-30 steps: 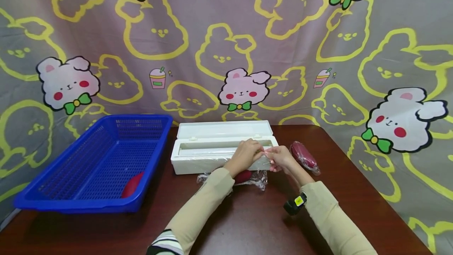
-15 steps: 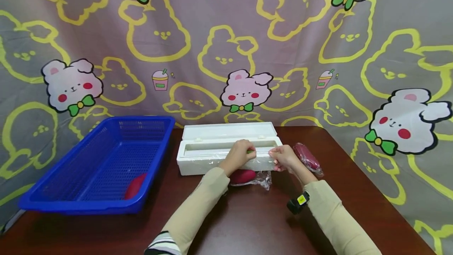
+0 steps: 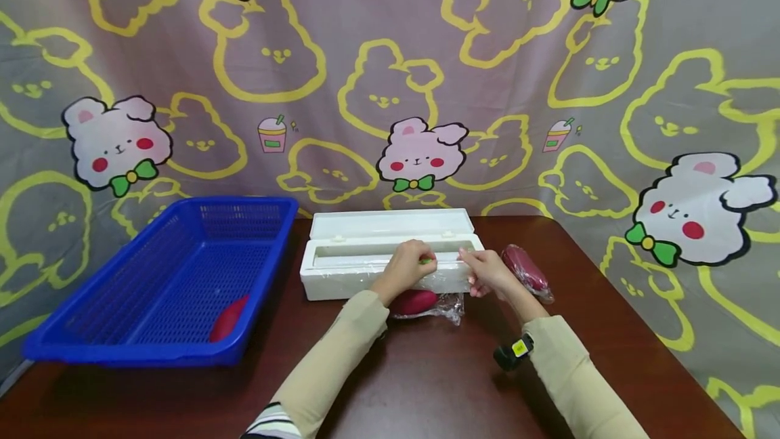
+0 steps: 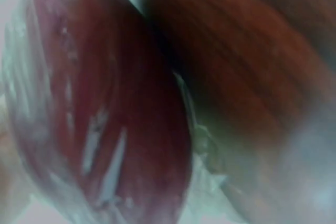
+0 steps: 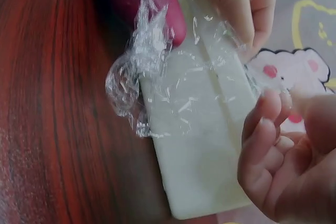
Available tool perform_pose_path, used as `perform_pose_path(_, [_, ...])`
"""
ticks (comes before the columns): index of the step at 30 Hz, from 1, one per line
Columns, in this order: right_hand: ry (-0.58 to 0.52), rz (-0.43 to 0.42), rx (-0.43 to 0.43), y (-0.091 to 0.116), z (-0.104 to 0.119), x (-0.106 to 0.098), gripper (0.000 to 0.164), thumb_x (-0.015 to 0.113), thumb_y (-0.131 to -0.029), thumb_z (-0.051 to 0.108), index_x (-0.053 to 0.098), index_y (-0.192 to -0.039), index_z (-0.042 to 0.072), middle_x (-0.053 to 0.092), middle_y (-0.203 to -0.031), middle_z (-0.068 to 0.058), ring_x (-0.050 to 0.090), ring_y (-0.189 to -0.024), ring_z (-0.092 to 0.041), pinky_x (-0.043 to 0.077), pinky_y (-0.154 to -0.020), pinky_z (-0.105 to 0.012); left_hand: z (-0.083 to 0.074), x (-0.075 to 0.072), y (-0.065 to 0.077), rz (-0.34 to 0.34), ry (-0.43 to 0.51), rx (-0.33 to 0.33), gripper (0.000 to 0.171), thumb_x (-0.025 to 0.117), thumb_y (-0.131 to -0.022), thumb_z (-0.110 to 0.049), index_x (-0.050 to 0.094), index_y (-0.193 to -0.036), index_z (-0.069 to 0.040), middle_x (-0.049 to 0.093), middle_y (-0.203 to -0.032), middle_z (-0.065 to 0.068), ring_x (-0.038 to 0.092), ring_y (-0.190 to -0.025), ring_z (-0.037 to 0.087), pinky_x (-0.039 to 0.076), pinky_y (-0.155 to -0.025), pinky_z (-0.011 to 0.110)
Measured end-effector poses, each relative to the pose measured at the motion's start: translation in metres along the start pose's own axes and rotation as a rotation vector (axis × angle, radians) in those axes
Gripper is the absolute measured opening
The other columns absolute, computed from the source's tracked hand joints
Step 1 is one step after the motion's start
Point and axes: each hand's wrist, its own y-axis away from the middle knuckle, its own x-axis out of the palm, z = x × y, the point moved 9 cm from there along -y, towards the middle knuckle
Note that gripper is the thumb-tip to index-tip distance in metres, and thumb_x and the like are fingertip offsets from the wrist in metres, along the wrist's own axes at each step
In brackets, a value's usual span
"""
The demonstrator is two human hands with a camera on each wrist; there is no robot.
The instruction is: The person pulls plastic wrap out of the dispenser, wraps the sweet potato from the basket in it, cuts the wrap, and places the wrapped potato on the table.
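A white lidded cling film box [image 3: 347, 284] lies lengthwise on the table, lid raised, a pale roll inside. Clear cling film [image 5: 184, 93] drapes down its front. My left hand [image 3: 405, 268] pinches the film's upper part at the box's front edge; a small green bit shows by its fingertips. At the box's right end, my right hand [image 3: 486, 271] pinches film between thumb and index finger, the other fingers curled. Below the left hand, a smooth dark-red oblong item [image 3: 416, 302] lies against the box, film over it; it fills much of the left wrist view. Its kind is unclear.
On the left stands a blue plastic basket [image 3: 268, 290] with a red rounded item [image 3: 228, 320] inside. Right of the box lies another film-wrapped dark-red item [image 3: 525, 268]. A patterned curtain [image 3: 341, 107] hangs behind the brown table [image 3: 451, 385].
My hands have moved apart from near contact, the left going slightly left. The dark-red item under the left hand shows more. Over the last half second the hands have barely moved.
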Motion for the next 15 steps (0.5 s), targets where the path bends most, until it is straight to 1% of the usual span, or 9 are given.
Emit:
perform_pose_path(2, [0.048, -0.006, -0.031, -0.001, 0.006, 0.005, 0.046, 0.048, -0.092, 0.033, 0.049, -0.122, -0.002, 0.039, -0.047, -0.002, 0.046, -0.034, -0.011, 0.040, -0.035, -0.025, 0.000, -0.002, 0.001, -0.007, 0.012, 0.010, 0.005, 0.062, -0.069, -0.002, 0.067, -0.069, -0.005, 0.057, -0.066, 0.002, 0.051, -0.063, 0.014, 0.041, -0.061, 0.022])
perform_pose_path(4, [0.106, -0.021, -0.054, -0.003, 0.011, 0.010, 0.049, 0.056, -0.087, 0.035, 0.051, -0.124, 0.002, 0.038, -0.044, -0.002, 0.045, -0.032, -0.011, 0.040, -0.033, -0.026, 0.000, -0.002, 0.001, -0.005, 0.020, 0.012, 0.005, 0.063, -0.070, -0.003, 0.067, -0.070, -0.005, 0.057, -0.066, 0.002, 0.051, -0.064, 0.014, 0.041, -0.061, 0.022])
perform_pose_path(5, [0.126, -0.028, -0.071, -0.004, 0.012, 0.012, 0.051, 0.059, -0.085, 0.034, 0.051, -0.124, 0.002, 0.038, -0.043, -0.001, 0.045, -0.032, -0.011, 0.039, -0.033, -0.025, 0.000, -0.002, 0.002, -0.003, 0.024, 0.011, 0.004, 0.063, -0.072, -0.003, 0.067, -0.070, -0.004, 0.057, -0.067, 0.003, 0.051, -0.064, 0.014, 0.041, -0.062, 0.022])
perform_pose_path(8, [0.140, -0.041, -0.087, -0.004, 0.010, 0.016, 0.045, 0.065, -0.082, 0.027, 0.057, -0.116, -0.002, 0.038, -0.040, -0.001, 0.044, -0.030, -0.010, 0.038, -0.031, -0.025, 0.000, 0.000, 0.004, 0.010, 0.001, -0.018, 0.007, 0.067, -0.077, -0.010, 0.067, -0.072, -0.005, 0.058, -0.068, 0.002, 0.052, -0.066, 0.013, 0.041, -0.062, 0.022])
perform_pose_path(10, [0.118, -0.028, -0.072, -0.005, 0.004, 0.019, 0.039, 0.063, -0.084, 0.023, 0.058, -0.112, -0.004, 0.039, -0.040, 0.000, 0.045, -0.030, -0.009, 0.038, -0.031, -0.024, 0.001, 0.002, 0.006, 0.009, -0.051, -0.050, 0.011, 0.069, -0.077, -0.016, 0.067, -0.072, -0.006, 0.058, -0.067, 0.001, 0.051, -0.065, 0.013, 0.041, -0.062, 0.022])
perform_pose_path(12, [0.079, -0.021, -0.049, -0.005, -0.001, 0.021, 0.034, 0.061, -0.085, 0.019, 0.059, -0.109, -0.006, 0.039, -0.041, 0.000, 0.045, -0.030, -0.009, 0.037, -0.030, -0.023, 0.002, 0.001, 0.009, -0.014, -0.134, -0.080, 0.015, 0.071, -0.075, -0.022, 0.068, -0.070, -0.009, 0.056, -0.065, -0.001, 0.050, -0.064, 0.013, 0.040, -0.060, 0.023])
perform_pose_path(15, [0.037, -0.022, -0.023, -0.007, -0.004, 0.022, 0.032, 0.058, -0.086, 0.017, 0.059, -0.106, -0.008, 0.038, -0.043, 0.001, 0.044, -0.030, -0.008, 0.035, -0.031, -0.021, 0.000, -0.005, 0.011, -0.063, -0.252, -0.081, 0.014, 0.072, -0.072, -0.025, 0.068, -0.066, -0.013, 0.054, -0.063, -0.003, 0.049, -0.061, 0.014, 0.038, -0.057, 0.026])
